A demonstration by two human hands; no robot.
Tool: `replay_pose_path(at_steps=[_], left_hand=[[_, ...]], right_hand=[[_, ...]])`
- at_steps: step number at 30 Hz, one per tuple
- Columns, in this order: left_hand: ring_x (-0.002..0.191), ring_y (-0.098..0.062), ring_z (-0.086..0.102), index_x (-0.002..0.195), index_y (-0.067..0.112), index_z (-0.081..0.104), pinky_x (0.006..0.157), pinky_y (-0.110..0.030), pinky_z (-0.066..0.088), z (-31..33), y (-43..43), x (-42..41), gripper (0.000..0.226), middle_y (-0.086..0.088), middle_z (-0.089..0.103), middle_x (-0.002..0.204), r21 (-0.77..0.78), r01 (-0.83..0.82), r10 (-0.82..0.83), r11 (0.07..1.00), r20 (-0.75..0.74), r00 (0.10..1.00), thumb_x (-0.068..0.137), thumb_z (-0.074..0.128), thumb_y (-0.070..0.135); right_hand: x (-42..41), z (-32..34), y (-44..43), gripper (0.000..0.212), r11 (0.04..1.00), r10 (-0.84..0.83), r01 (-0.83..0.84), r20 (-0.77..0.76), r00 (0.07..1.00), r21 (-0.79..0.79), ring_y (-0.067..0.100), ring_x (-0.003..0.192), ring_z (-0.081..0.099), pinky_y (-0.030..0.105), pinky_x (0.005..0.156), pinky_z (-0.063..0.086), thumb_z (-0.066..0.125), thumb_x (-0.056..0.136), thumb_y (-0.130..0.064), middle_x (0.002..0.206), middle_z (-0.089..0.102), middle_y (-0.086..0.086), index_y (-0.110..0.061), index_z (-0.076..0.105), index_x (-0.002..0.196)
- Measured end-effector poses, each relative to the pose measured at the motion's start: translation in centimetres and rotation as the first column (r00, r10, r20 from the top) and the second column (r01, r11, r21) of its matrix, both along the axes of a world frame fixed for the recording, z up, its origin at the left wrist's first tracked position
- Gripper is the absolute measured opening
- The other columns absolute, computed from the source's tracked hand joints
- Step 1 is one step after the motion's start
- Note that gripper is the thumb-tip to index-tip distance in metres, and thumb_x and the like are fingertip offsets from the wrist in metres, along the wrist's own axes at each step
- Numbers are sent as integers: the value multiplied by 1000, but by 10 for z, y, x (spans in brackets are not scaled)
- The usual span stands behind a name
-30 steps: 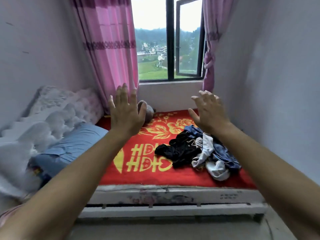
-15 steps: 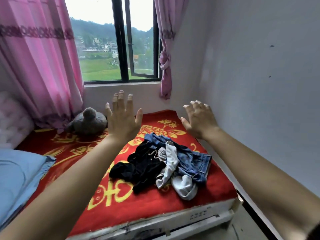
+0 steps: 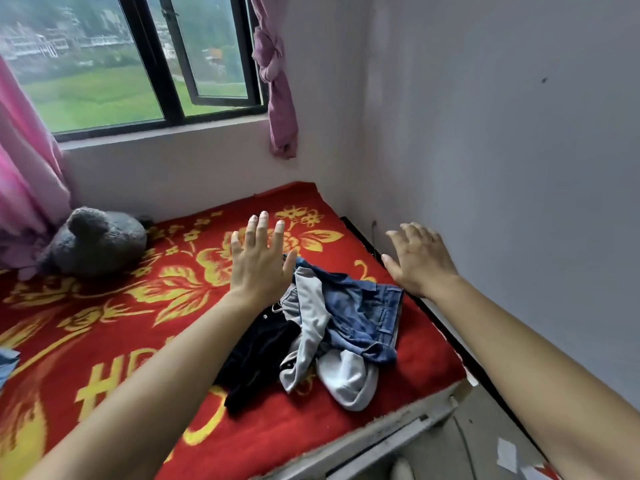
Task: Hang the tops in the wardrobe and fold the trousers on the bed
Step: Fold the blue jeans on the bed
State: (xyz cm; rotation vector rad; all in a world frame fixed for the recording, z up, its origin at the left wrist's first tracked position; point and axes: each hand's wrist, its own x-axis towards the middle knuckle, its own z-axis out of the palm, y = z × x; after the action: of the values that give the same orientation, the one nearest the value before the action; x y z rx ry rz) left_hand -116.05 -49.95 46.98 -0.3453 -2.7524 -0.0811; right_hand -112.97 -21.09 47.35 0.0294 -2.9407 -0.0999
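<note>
- The left hand (image 3: 258, 261) hovers over the far edge of the clothes pile (image 3: 313, 341). Its grip is spread, fingers straight, and it holds nothing.
- The right hand (image 3: 420, 263) hangs just beside the pile on the wall side, grip likewise spread and empty.
- The pile lies on the bed (image 3: 156, 306), on the red blanket near the corner by the wall. It has a denim piece (image 3: 360, 317) on the right, a pale grey garment (image 3: 349, 379) running through the middle and a black garment (image 3: 256, 355) partly under the left forearm.
- Nothing looks sorted yet, and no wardrobe is in view.
- The garments are tangled. Lifting one by a loose corner could drag the others along and tip them over the near bed edge onto the floor.
- Mis-sorting is a risk. The denim piece shows a waistband and is probably trousers, but the grey and black ones are too crumpled to tell top from trousers.
- A pale cord shows near the left wrist and could snag if pulled sharply.
- The plush toy (image 3: 93, 240) sits well apart, so folding on the open blanket should not disturb it.
</note>
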Motion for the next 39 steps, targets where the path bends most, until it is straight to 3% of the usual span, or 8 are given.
replay_pose_path(at_steps=[9,17,21,27,31,34,37,39], left_hand=[[151,-29,0,157,23,14,118,-56,11,-152,131,-107,70,-13,2,165,-66,41,-15,997,344,939,98,27,58],[149,-28,16,154,18,28,115,-45,25,-312,211,-125,62,-14,15,162,28,48,-55,998,614,787,101,36,49],[132,-29,42,135,14,51,97,-43,41,-395,244,-120,45,-7,41,148,152,132,-201,980,698,688,100,42,41],[110,-27,51,123,21,53,87,-43,35,-478,276,-101,67,-4,58,123,1,257,-163,966,775,611,82,46,74],[96,-27,54,117,18,51,80,-40,33,-493,262,-101,35,-5,61,106,-95,281,-119,955,744,657,85,57,31],[93,-29,55,119,18,47,75,-40,35,-492,255,-102,48,-6,59,101,-162,246,-41,956,753,656,74,62,9],[95,-31,56,118,18,43,70,-38,32,-483,247,-103,49,-7,58,103,-160,142,27,977,750,661,76,68,10],[96,-31,56,118,17,42,68,-38,31,-471,233,-102,50,-8,56,105,-155,99,52,983,750,659,76,68,8]], right_hand=[[-128,-160,137,80,999,-31,40,404,914,-15,33,153,1,48,122,13,44,100,-44,166,-10,16,-25,-6,159],[-188,-331,183,82,990,76,-131,582,810,53,34,153,1,47,123,15,47,98,-23,166,-6,18,-23,-8,159],[-191,-407,183,85,950,192,-294,548,814,105,36,153,0,50,123,12,53,94,-16,166,-4,19,-19,0,160],[-204,-485,174,85,864,306,-462,522,796,199,35,153,-2,54,121,7,54,91,-14,166,1,18,-14,5,159],[-214,-513,174,80,843,219,-456,592,776,286,34,153,1,56,120,6,47,95,-19,166,3,15,-12,-2,158],[-214,-522,171,60,850,208,-444,592,779,285,34,150,17,56,121,5,36,100,-15,161,26,16,-8,17,156],[-212,-521,159,36,867,309,-457,505,806,200,38,133,40,56,121,4,36,98,-11,126,57,18,-4,56,127],[-208,-510,151,31,864,350,-477,487,800,163,38,129,43,56,121,4,38,94,-10,117,58,18,-3,61,114]])
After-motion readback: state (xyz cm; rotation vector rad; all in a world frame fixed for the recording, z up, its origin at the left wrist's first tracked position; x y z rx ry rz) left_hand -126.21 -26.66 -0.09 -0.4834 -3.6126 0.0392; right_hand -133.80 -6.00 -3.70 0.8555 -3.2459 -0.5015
